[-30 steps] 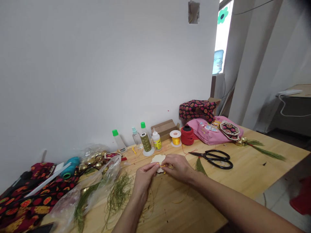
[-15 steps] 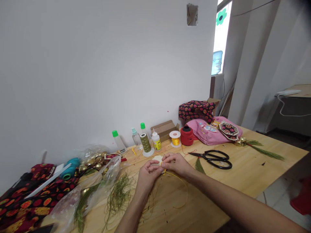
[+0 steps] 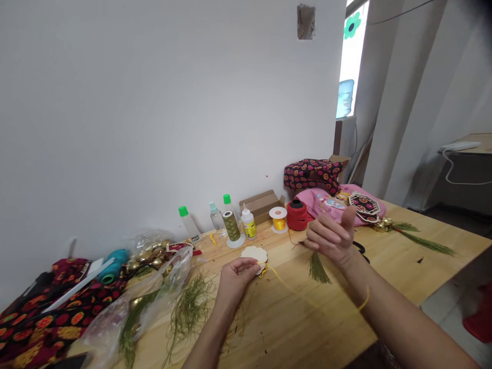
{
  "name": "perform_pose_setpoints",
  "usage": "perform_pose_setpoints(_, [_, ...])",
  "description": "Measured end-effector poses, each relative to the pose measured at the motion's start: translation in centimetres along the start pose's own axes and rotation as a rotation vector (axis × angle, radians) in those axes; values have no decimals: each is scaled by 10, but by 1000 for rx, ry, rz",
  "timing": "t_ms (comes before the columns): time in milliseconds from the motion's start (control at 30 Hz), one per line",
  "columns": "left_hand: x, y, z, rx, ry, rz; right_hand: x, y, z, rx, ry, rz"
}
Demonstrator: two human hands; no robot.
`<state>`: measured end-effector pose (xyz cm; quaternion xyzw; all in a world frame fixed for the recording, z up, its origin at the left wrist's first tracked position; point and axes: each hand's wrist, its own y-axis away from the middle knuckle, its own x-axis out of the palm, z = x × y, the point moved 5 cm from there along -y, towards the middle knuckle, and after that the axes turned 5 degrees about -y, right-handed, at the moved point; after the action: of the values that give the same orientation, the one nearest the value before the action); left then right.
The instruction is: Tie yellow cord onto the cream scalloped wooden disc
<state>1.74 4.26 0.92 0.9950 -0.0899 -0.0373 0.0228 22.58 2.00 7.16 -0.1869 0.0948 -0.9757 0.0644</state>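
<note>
My left hand [image 3: 237, 279] is closed, with thumb and fingers pinching a pale scalloped disc [image 3: 255, 253] at its lower edge, where yellow cord is gathered. The cord [image 3: 282, 280] runs rightward in a loose curve toward my right forearm. My right hand [image 3: 331, 237] is raised above the table, thumb up and apart from the loosely bent fingers. Nothing shows in it. Behind it, black scissors [image 3: 362, 252] are mostly hidden. Just below its fingers lies a green tassel [image 3: 318, 268].
Along the wall stand a glue bottle [image 3: 249, 225], an olive thread spool [image 3: 231, 227], a yellow cord spool [image 3: 279, 222] and a red thread cone [image 3: 296, 216]. Loose green threads [image 3: 190, 302] and a plastic bag [image 3: 111, 318] lie left. A pink cloth [image 3: 317, 210] sits back right.
My right hand has left the disc and swung up to the right, in front of the scissors. The yellow cord stretches farther right. My left hand stays at the disc, now more exposed.
</note>
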Motion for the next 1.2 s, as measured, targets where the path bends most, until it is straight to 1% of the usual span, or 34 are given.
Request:
perform_pose_setpoints(67, [2,0,-1,17,-10,17,10,-3,-6,-42,154,49])
perform_pose_setpoints(100, [2,0,-2,25,-16,25,20,-5,-13,-50,268,106])
perform_pose_setpoints(133, [3,0,-3,32,-22,28,31,-6,-23,-25,416,185])
perform_pose_setpoints(200, [2,0,-3,51,-39,18,44,-7,-41,-20,683,246])
perform_pose_setpoints(233, [2,-1,-3,62,-52,7,49,-7,-47,-52,798,280])
perform_pose_setpoints(300, [1,-1,-3,81,-75,-9,52,-6,-54,-71,916,335])
perform_pose_setpoints(333, [0,-1,-2,86,-80,-12,51,-5,-55,-55,925,351])
perform_pose_setpoints(400, [1,-1,-2,83,-77,-1,45,-5,-55,6,879,363])
perform_pose_setpoints(467, [3,0,-2,68,-79,16,40,-7,-52,29,806,338])
perform_pose_setpoints(533, [4,2,-5,60,-103,22,35,-11,-49,19,723,283])
perform_pose_setpoints(633, [3,3,-9,51,-139,-12,32,-15,-46,18,594,188])
perform_pose_setpoints(800, [3,3,-6,19,-152,-8,30,-15,-45,132,387,60])
perform_pose_setpoints(900, [5,3,-4,12,-128,9,31,-12,-45,185,268,11])
perform_pose_setpoints(967, [7,2,-3,-1,-93,22,33,-11,-46,196,155,14])
perform_pose_setpoints(1100, [10,1,-2,-12,-43,37,44,-8,-52,218,-83,133])
perform_pose_setpoints(1133, [11,1,-2,-5,-40,41,46,-7,-54,228,-111,152])
perform_pose_setpoints(1200, [11,0,-1,2,-40,52,48,-8,-57,234,-119,149])
